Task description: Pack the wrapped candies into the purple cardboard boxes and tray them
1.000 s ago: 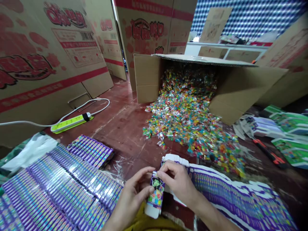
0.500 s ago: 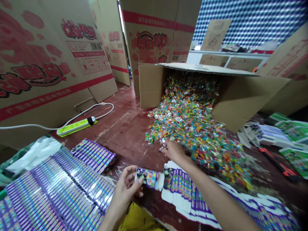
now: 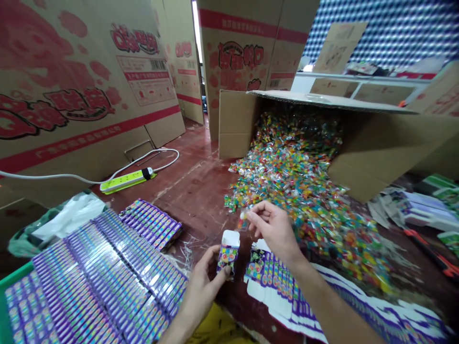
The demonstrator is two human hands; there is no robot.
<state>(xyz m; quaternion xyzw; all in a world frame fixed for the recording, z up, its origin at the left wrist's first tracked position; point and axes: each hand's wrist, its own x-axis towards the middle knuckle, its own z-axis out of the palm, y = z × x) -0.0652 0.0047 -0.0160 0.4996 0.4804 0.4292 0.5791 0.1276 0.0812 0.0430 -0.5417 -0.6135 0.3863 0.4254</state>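
Note:
Upright in my left hand is a small purple candy box, its white top flap standing open. Thumb and fingers grip it by the sides. My right hand pinches a small clear candy packet just above and to the right of the box; the two are apart. Behind that hand a big heap of candy packets spills from a tipped carton. Below my right forearm lies a fanned row of flat, open-flapped candy boxes.
Closed purple boxes fill a green crate at the left, with a smaller block of boxes behind. A power strip with a white cable lies further back. Large printed cartons wall the back. Red-and-black tool at right.
My left hand has turned the box from lying sideways to upright, flap on top. My right hand has drawn back from the heap with a candy packet. The view has shifted slightly left.

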